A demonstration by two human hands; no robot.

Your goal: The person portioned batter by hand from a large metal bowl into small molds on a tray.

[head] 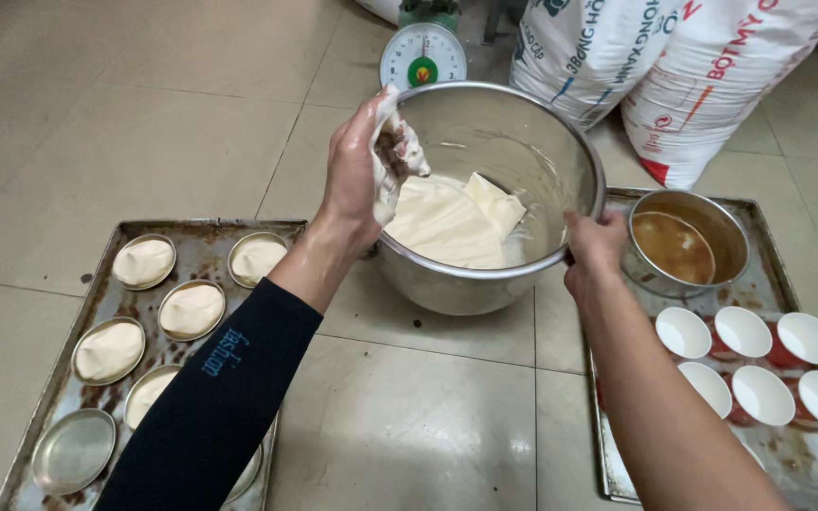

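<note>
Fingers of left hand (362,170) hidden in dough (400,151) — right hand (594,251) grips bowl (485,284).

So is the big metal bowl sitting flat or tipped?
Tipped: the bowl leans toward the camera, right hand gripping its rim, batter pooled low.

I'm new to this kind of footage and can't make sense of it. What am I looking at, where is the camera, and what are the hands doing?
There is no machine here: a person works with bare hands, and the one camera sits on their head, looking down at a tiled floor. The left hand, in a dark sleeve, lifts a clump of pale batter above a big steel bowl that holds more of it. The right hand grips the bowl's rim. On the left lies a tray of small round tins, most filled with batter. On the right, another tray carries white cups and a small bowl of brown liquid. Behind stand a scale and two sacks.
</note>
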